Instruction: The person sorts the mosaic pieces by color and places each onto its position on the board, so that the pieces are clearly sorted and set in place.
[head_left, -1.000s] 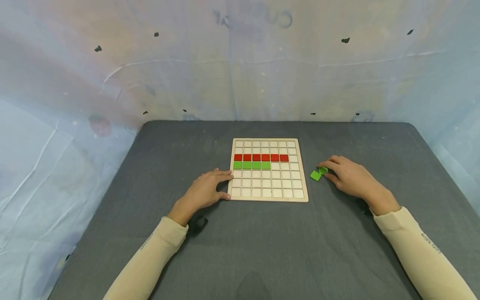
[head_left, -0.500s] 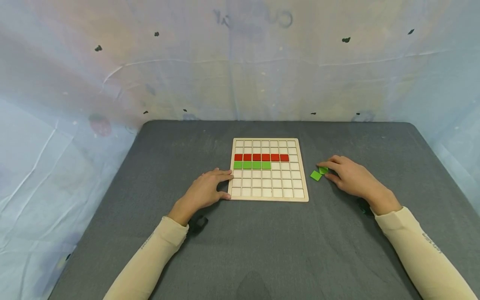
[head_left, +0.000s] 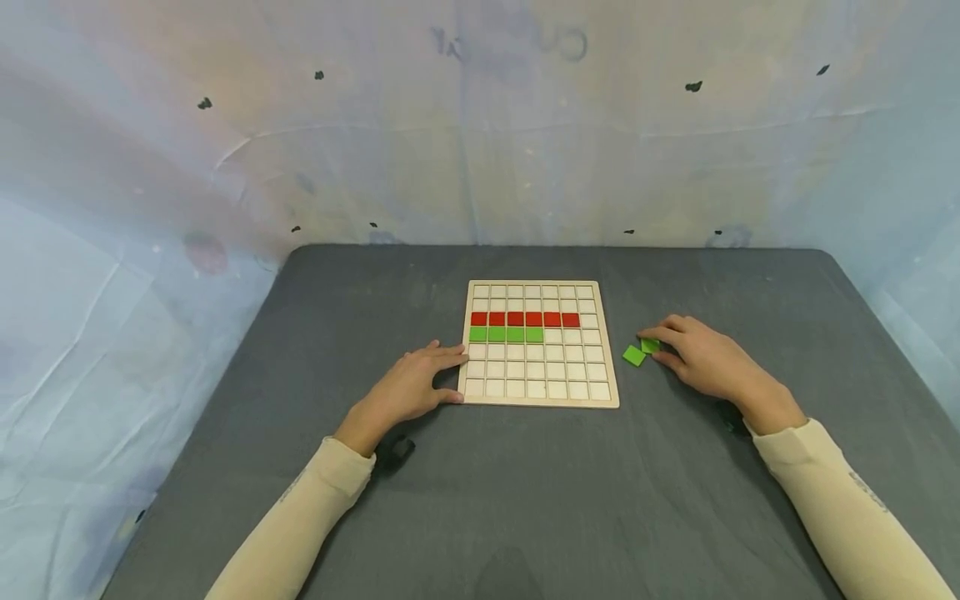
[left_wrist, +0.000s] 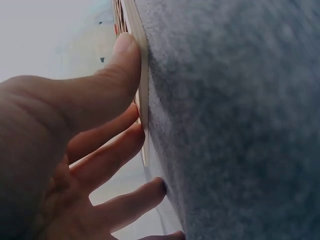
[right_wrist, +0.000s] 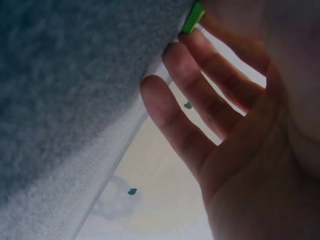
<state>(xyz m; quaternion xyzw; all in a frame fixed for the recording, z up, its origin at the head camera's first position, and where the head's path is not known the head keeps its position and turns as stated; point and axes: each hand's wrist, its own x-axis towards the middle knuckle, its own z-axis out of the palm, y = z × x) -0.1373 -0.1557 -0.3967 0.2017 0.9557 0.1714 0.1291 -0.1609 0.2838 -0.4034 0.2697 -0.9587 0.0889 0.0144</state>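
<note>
A pale wooden grid board [head_left: 554, 370] lies flat on the table, with a row of red square tiles [head_left: 515, 319] and below it a shorter row of green square tiles [head_left: 497, 334] in its cells. At the board's left edge, my left hand [head_left: 408, 383] rests with thumb and fingers extended against the rim; in the left wrist view the thumb [left_wrist: 125, 60] touches the board's side. Right of the board, my right hand [head_left: 701, 354] pinches a green tile [head_left: 649, 344] between thumb and fingers. Another green tile [head_left: 633, 356] lies beside it on the cloth.
Dark grey cloth [head_left: 480, 483] covers the table. A pale, wrinkled sheet [head_left: 525, 167] with dark spots hangs behind the far edge and down the sides. Black wrist devices [head_left: 396, 455] sit under the wrists.
The head view has shifted slightly, so everything appears a little lower. Both hands stay in place, and the right one keeps its fingers at the same green tile.
</note>
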